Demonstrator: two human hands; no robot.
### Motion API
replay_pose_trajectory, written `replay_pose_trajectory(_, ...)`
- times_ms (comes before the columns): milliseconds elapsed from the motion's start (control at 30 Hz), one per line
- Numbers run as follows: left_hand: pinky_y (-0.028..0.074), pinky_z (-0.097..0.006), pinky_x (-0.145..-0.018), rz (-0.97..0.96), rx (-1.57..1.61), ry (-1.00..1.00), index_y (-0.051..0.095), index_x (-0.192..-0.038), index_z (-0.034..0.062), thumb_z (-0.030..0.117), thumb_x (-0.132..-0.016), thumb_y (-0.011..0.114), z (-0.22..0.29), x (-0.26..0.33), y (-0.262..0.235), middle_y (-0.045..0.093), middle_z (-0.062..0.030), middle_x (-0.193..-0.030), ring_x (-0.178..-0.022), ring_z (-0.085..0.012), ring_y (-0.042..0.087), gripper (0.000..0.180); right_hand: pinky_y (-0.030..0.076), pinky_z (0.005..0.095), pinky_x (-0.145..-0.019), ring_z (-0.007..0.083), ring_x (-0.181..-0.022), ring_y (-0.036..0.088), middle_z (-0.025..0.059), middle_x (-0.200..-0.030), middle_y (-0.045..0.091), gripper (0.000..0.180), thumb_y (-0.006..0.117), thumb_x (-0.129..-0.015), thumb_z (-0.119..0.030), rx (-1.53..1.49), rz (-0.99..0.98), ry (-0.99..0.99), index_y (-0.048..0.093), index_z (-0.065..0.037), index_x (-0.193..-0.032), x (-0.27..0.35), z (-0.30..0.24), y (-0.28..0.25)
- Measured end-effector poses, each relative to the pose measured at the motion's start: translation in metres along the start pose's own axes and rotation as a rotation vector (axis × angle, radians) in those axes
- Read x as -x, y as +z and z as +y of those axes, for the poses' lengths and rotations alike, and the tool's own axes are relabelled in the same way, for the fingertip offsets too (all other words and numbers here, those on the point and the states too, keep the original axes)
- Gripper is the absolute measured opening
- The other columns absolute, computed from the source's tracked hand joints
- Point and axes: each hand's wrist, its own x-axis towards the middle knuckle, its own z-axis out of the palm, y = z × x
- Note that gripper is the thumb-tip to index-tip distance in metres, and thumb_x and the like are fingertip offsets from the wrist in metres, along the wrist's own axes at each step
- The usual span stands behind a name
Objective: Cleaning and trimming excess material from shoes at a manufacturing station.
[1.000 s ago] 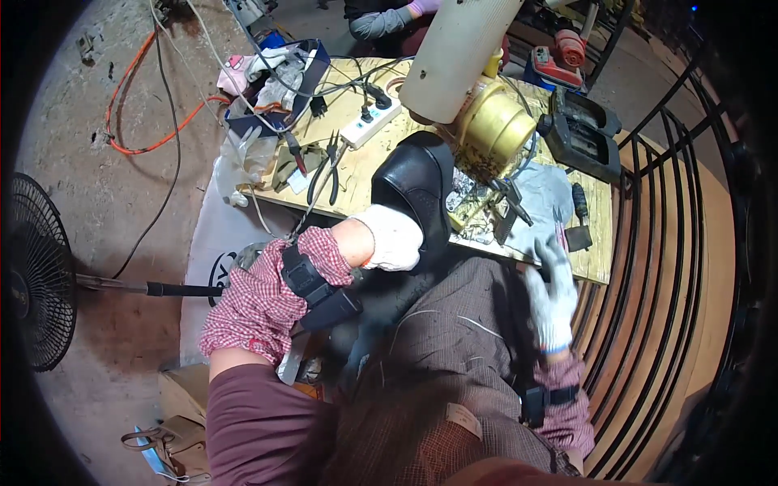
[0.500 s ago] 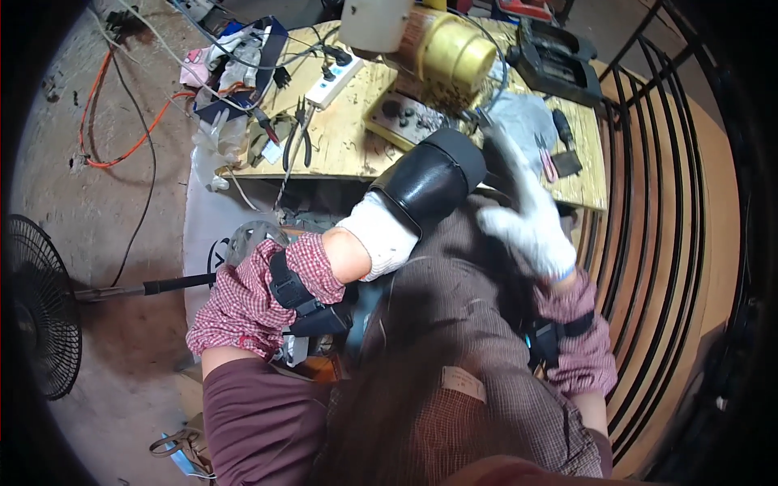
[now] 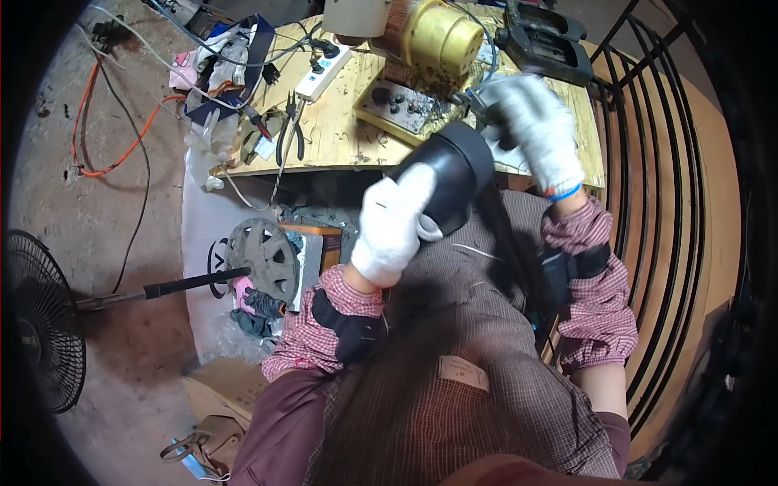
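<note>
My left hand [image 3: 391,223], in a white knit glove, is closed on a glossy black plastic cylinder [image 3: 444,174] with a wider collar at its far right end. The cylinder is tilted above my lap, just in front of the bench edge. My right hand [image 3: 545,121], also gloved in white, is over the right part of the bench, beside the machine's small metal tip [image 3: 459,98]. Motion blurs its fingers, and something dark shows under them; whether they grip it is unclear. Behind the cylinder stands a yellow round-bodied machine [image 3: 442,40] with a control panel [image 3: 399,107].
The wooden bench [image 3: 332,134] carries a power strip [image 3: 324,73], pliers [image 3: 290,134], dark shavings and a black moulded case [image 3: 547,44]. Black metal rails [image 3: 648,211] run along the right. A fan [image 3: 44,324] stands at left, near a grey wheel-shaped disc [image 3: 263,255].
My left hand has turned, its back and thumb now showing along the cylinder. My right hand has risen slightly, its fingers swinging left over the bench. The view has shifted a little.
</note>
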Motion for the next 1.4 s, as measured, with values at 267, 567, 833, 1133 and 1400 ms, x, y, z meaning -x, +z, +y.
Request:
replay_pose_trajectory(267,0.05,-0.026,-0.047,0.25,0.161,0.155,0.064,-0.093,0.0052,0.036,-0.097,0.062,0.027,-0.056,-0.042,0.059,-0.0043,-0.07,-0.049,-0.0113,0.056,0.031,0.051,0.0318,-0.089,0.0233,-0.103,0.065,0.0153,-0.117,0.066,0.059,0.073,-0.082,-0.019,-0.352,-0.168,0.771,0.057,-0.005,-0.137,0.08,0.006,0.053)
replay_pose_trajectory(567,0.044,-0.027,-0.049,0.133,-0.41,0.291,0.075,-0.087,0.0053,0.014,-0.088,0.075,0.001,0.0,-0.027,0.062,-0.003,-0.059,-0.05,-0.0122,0.058,0.009,0.048,0.0267,-0.069,0.0096,-0.077,0.058,0.0023,-0.087,0.068,0.025,0.071,-0.087,-0.017,-1.059,-0.061,1.086,0.071,-0.002,-0.107,0.074,0.007,0.099)
replay_pose_trajectory(833,0.036,-0.034,-0.041,-0.046,-1.267,1.068,0.078,-0.084,0.0221,0.017,-0.079,0.078,-0.015,-0.004,-0.04,0.042,0.0036,-0.051,-0.043,-0.0175,0.045,0.007,0.051,0.0247,-0.071,0.011,-0.08,0.065,0.0058,-0.098,0.072,0.032,0.068,-0.091,-0.019,-1.295,-0.24,0.924,0.068,0.0,-0.116,0.037,-0.058,-0.041)
replay_pose_trajectory(1133,0.049,-0.033,-0.048,-0.161,-1.449,1.102,0.074,-0.076,0.0072,0.019,-0.079,0.082,-0.017,0.008,-0.025,0.064,-0.0046,-0.062,-0.05,-0.0249,0.062,0.015,0.051,0.0309,-0.072,0.0152,-0.079,0.063,0.0066,-0.09,0.069,0.03,0.073,-0.086,-0.022,-0.731,-0.341,0.445,0.07,0.001,-0.105,0.041,-0.076,-0.068)
replay_pose_trajectory(1400,0.045,-0.033,-0.045,-0.025,-1.075,1.009,0.077,-0.09,0.0145,0.017,-0.082,0.077,-0.019,0.001,-0.022,0.057,-0.0022,-0.057,-0.047,-0.022,0.056,0.008,0.049,0.0367,-0.066,0.0256,-0.077,0.064,0.0098,-0.087,0.067,0.022,0.078,-0.082,-0.01,-0.841,-0.267,0.607,0.071,-0.002,-0.102,0.047,-0.081,-0.072)
